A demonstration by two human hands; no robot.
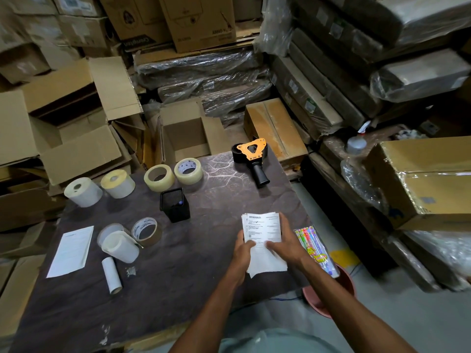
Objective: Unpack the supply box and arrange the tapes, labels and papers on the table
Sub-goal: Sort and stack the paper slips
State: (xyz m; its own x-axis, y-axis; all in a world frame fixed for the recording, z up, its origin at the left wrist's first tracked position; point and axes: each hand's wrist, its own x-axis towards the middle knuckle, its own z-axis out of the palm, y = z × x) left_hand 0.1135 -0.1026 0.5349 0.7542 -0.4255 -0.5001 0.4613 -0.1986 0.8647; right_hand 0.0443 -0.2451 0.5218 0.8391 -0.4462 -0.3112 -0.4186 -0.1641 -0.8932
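Papers sit in a stack at the table's right side, between both hands; left hand grips the stack's left edge; right hand clasps its right edge; pen packet lies just right.

One wide-angle view, worn on the person's head, looks forward and steeply down onto the dark table, which fills the middle and lower left of the frame. Both forearms enter from the bottom edge right of centre, so the camera sits just above and behind them, close to the near table edge. Straight lines bow toward the frame's borders. The upper half faces stacked cardboard boxes and wrapped bundles; grey floor shows at lower right.
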